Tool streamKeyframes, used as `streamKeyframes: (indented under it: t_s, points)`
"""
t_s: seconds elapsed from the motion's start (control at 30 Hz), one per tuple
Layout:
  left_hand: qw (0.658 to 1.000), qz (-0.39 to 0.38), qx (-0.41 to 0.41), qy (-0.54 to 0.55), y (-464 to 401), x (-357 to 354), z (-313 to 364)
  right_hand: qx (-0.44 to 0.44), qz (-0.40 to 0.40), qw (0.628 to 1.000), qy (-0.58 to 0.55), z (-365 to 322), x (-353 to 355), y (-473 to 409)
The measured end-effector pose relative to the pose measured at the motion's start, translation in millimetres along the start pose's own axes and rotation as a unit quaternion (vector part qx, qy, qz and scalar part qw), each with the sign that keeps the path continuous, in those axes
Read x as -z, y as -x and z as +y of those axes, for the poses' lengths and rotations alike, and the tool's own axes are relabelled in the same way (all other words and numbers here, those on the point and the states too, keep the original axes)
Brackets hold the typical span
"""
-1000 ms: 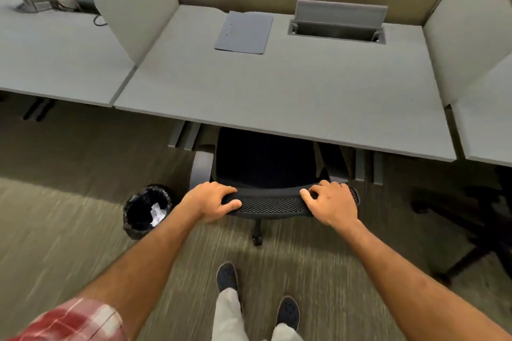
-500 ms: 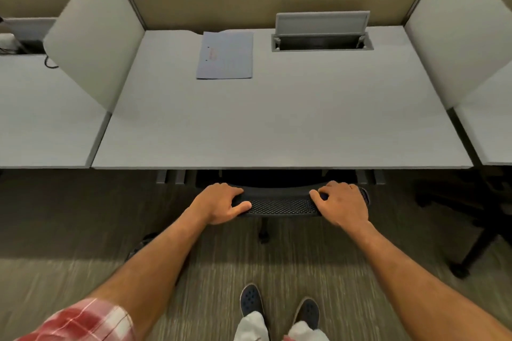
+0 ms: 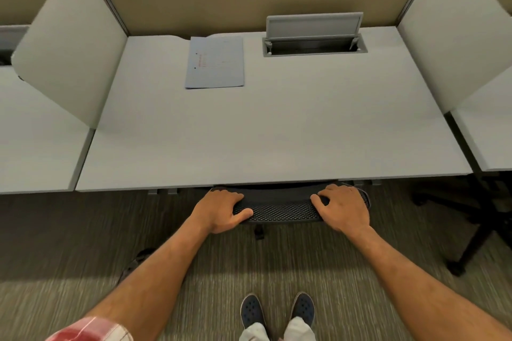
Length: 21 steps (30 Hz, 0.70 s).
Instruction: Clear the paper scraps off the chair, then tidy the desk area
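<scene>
So, quick rundown of what's visible:

chair [image 3: 279,209]: mostly hidden under the desk [image 3: 277,133]; only the curved top of the black mesh backrest is seen, poking out past the front edge. Probably tucked in as part of tidying.

left hand [image 3: 221,209]: wrapped over the left end of the backrest, fingers curled on top, thumb pressed along the near face. A firm grip is suggested.

right hand [image 3: 343,209]: laid over the right end the same way, fingers bent over the top edge. Two hands spaced wide, likely so the chair is steered straight.

scraps: none are seen on the desk or floor; the seat is hidden, so whether it's cleared can't be told.

bin [image 3: 138,260]: just a dark rim is glimpsed behind the left forearm; contents can't be seen.

folder [image 3: 214,62]: flat, pale blue, rectangular, laid square at the back of the desk, a bit of red print on it. Looks already neatly placed.

cable box [image 3: 314,43]: grey metal slot set into the desk, lid propped up. Could be shut for a tidier look.

desk surface: smooth, matte light grey, flanked by rounded dividers [image 3: 72,44].

floor: striped, low-pile carpet, greenish-brown.
</scene>
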State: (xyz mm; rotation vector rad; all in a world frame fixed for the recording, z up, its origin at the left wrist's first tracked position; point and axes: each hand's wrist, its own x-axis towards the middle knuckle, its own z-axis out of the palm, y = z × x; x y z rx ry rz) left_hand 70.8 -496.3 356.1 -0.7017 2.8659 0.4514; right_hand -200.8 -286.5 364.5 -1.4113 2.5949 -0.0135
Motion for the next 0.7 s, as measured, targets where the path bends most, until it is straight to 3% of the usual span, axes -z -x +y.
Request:
streamKeyframes:
  t_s: [0.2,0.33,0.47,0.7]
  points:
    - [0.998,0.018,0.035,0.042,-1,8,6,-0.005,-0.023,1.0,0.011,-1,5,0]
    - [0.991,0.06,0.097,0.072,-9,32,16,-0.013,-0.031,0.996,-0.082,-5,22,-6]
    - [0.978,0.145,0.137,0.063,-18,92,30,0.024,0.043,0.99,-0.135,-21,81,-30]
    - [0.943,0.321,0.092,0.001,-36,248,59,0.099,0.248,0.95,-0.161,-51,251,-72]
